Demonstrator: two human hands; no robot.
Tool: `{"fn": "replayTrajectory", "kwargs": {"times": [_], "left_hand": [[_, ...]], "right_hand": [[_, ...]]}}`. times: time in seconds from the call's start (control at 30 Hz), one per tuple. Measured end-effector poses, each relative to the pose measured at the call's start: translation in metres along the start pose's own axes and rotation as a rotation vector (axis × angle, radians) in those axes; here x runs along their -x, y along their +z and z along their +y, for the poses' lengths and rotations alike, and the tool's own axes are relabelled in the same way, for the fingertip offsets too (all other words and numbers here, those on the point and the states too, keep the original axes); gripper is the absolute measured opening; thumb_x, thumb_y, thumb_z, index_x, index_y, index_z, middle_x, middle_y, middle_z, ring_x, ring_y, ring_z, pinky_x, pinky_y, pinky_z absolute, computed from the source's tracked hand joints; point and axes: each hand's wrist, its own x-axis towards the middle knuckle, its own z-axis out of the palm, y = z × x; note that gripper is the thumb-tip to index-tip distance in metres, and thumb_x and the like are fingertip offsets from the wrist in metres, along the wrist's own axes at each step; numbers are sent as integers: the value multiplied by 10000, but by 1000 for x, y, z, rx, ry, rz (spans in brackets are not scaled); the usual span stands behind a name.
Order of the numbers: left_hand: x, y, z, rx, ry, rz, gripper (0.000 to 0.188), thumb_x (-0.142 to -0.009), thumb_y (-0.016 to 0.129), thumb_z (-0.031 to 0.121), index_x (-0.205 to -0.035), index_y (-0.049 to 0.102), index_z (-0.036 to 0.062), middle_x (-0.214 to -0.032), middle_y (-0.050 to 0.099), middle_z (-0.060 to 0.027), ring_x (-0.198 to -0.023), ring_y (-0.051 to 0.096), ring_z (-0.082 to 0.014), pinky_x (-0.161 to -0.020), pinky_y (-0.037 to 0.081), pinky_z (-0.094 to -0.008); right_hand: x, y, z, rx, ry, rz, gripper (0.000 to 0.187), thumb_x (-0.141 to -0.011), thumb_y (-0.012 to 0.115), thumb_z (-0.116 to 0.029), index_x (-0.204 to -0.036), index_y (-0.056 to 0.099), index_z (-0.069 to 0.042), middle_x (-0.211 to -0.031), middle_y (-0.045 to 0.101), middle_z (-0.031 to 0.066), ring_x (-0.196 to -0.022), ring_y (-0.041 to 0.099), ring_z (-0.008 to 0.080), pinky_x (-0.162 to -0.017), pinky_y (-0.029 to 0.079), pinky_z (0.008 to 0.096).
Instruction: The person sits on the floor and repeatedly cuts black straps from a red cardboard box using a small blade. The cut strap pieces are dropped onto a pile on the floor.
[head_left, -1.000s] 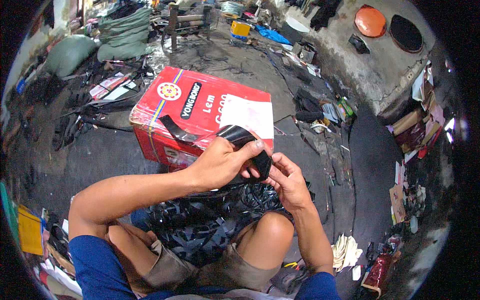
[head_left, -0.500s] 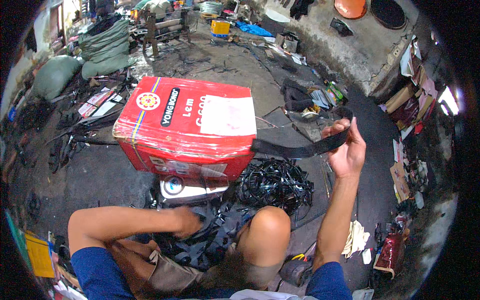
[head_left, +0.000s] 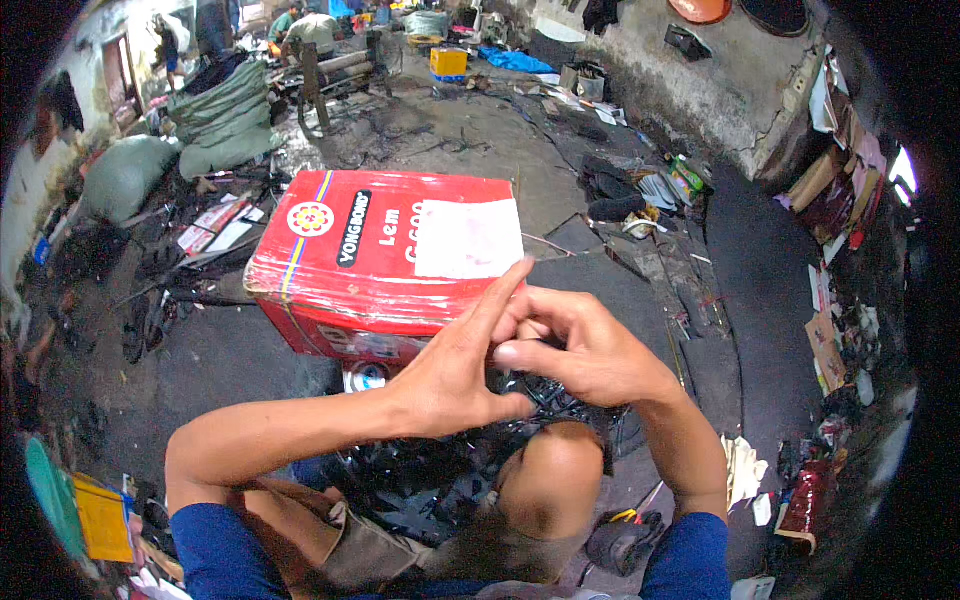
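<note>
1. Two bare hands, the left hand and the right hand, meet at mid-picture in the head view, over the gap between the knees and the red box.
2. The red box lies just beyond the hands and mostly to their left. Its long axis runs across the person's front, from left to right, at a slight slant. The left hand is the nearer: in this view it overlaps the near right corner, but I cannot tell whether skin and carton touch.
3. The left hand has its thumb spread wide from a straight forefinger; its other fingers are partly covered. The right hand has bent fingers brought up against the left. Whether either grips anything where they overlap cannot be told.
4. The box looks worn and glossy, red on its top and near side, with slightly rumpled edges. Its top carries a white sheet toward the right end, a black label, a round flower emblem and a blue-and-yellow stripe near the left end.
5. Below the hands is a tangle of glossy black strips; black scraps lie between the legs.
</note>
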Motion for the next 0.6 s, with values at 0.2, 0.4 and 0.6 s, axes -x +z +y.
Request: {"fn": "replayTrajectory", "kwargs": {"times": [0.2,0.4,0.6], "left_hand": [[-4,-90,-21,-209,-289,-153,261,-867,666,109,-1113,707,30,-797,711,-147,-787,701,-201,-719,555,-384],[19,-199,0,-386,-557,-81,200,-835,756,113,-965,754,-39,-794,727,-51,-728,651,-110,-667,511,-299],[72,-234,-15,-775,-511,269,208,-874,756,203,-888,758,-4,-1107,707,-154,-1128,605,-225,-948,464,-359]], "right_hand": [[-31,-35,2,471,-191,-35,426,-747,831,-150,-1081,599,-23,-1020,669,81,-1002,640,217,-913,503,371],[-36,-60,23,-12,234,205,189,-896,770,-224,-939,755,-40,-882,692,15,-805,597,74,-734,480,271],[-55,-57,81,490,-203,592,257,-915,747,-246,-889,747,10,-792,691,78,-786,607,148,-743,478,294]]}}
